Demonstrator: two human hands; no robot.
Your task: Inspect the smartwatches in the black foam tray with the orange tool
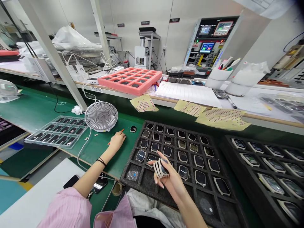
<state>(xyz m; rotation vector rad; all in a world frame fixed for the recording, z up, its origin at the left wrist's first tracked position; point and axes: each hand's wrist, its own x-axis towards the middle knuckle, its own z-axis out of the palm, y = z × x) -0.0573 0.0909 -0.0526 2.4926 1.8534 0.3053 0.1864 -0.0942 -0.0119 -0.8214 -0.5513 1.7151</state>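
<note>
My right hand (pixel 169 177) is closed around a small stack of watch bodies (pixel 161 168), just above a black foam tray (pixel 148 179). Rows of square smartwatches (pixel 182 172) with dark screens sit in the tray's compartments, and a few screens show white marks. On the green bench to the left, my left hand (pixel 117 141) has its fingers closed over a thin orange stick (pixel 109 143), whose ends show on both sides of the hand. A single watch body (pixel 133 129) lies on the bench just beyond that hand.
A round grey fan (pixel 101 116) stands left of my left hand, its white cable trailing down. Beside it lies a clear plastic tray (pixel 73 141) of black parts. Another black watch tray (pixel 256 169) is at right. A pink foam tray (pixel 142 90) rests on the shelf.
</note>
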